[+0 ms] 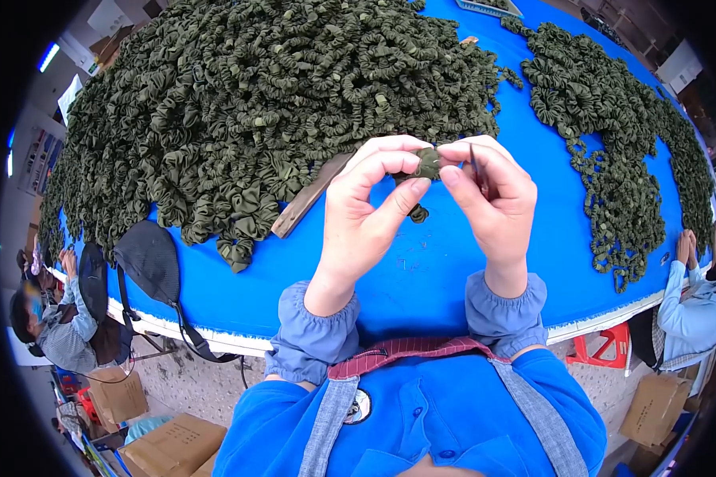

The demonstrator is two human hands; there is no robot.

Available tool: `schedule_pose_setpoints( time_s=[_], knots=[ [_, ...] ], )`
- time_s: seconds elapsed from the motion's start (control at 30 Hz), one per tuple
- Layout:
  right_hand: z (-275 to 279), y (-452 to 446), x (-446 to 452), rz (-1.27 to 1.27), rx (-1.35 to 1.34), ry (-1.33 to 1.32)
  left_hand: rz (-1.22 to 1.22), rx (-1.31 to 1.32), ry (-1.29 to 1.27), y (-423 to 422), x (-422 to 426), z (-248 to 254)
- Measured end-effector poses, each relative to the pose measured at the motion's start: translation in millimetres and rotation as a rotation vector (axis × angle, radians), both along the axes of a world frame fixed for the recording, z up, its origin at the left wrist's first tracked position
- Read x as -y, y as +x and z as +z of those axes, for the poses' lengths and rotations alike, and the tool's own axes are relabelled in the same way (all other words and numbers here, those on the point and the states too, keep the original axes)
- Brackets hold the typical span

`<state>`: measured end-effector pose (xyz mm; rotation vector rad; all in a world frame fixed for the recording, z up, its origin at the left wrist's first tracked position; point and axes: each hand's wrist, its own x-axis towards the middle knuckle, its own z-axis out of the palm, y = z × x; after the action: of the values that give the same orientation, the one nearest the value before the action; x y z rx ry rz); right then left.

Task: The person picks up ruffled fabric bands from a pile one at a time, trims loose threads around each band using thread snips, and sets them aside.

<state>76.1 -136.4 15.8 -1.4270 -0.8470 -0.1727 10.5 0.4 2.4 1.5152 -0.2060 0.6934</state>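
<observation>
A dark green gathered fabric scrunchie is held up in front of my chest, above the blue table. My left hand pinches it between thumb and fingers. On its other side, the thumb and index finger of my right hand close at its edge. A thin dark metal tool, perhaps thread snips, is tucked within my right fingers; its exact kind is unclear. Part of the scrunchie hangs below my left thumb. Behind my hands rises a large heap of similar scrunchies.
A wooden strip lies against the heap. More scrunchies spread along the right of the blue tabletop. A black bag rests at the left edge. One person sits at each side. Cardboard boxes and a red stool stand below.
</observation>
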Motion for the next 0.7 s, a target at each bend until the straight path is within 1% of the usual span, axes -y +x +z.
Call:
schedule_pose_setpoints(
  time_s=[0.03,0.07,0.2,0.23,0.37,0.4,0.53,0.57,0.7],
  knots=[
    [0,0,-1,-0.05,0.074,-0.047,0.013,-0.006,0.04,0,1,1],
    [0,0,-2,-0.053,0.073,-0.046,0.009,-0.008,0.041,0,1,1],
    [-4,1,-5,-0.158,0.338,-0.063,0.149,0.002,0.243,1,-1,3],
    [-5,1,-5,-0.158,0.337,-0.064,0.15,0.001,0.243,1,-2,3],
    [-6,4,-4,-0.215,0.475,-0.115,0.248,0.04,0.526,0,-7,5],
    [-6,4,-3,-0.215,0.474,-0.116,0.248,0.039,0.525,1,-7,5],
    [-2,2,7,-0.124,0.305,-0.136,0.368,0.033,0.72,2,-3,4],
    [-3,2,8,-0.123,0.306,-0.137,0.37,0.033,0.719,3,-4,3],
    [-5,2,10,-0.047,-0.205,0.304,0.254,-0.057,0.265,4,-15,-5]
  ],
)
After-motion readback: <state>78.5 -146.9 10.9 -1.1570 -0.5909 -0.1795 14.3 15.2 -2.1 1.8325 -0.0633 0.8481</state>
